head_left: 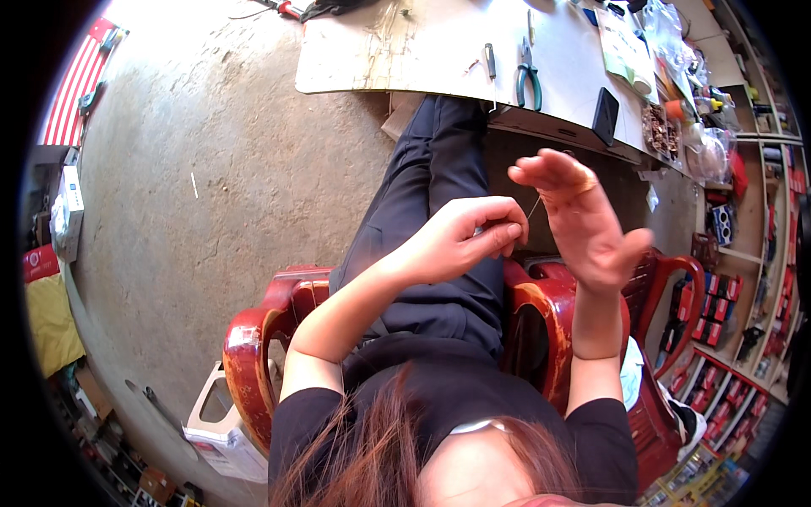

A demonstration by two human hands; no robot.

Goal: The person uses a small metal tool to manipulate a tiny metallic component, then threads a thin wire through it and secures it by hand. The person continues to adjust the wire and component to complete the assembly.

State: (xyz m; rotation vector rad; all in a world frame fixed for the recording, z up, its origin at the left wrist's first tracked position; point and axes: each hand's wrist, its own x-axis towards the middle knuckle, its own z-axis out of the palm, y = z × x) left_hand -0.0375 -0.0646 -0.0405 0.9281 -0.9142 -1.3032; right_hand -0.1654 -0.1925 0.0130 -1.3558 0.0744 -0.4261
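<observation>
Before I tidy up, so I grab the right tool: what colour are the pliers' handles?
Teal; the pliers' handles show best in the head view.

No lettering or numbers can be read.
Marks too small or blurred to make out stand on the white-and-green plastic pouch [623, 46] on the white-topped table [439, 42] and the red-and-black boxes [716, 308] on the right-hand wooden shelves [743, 253].
</observation>
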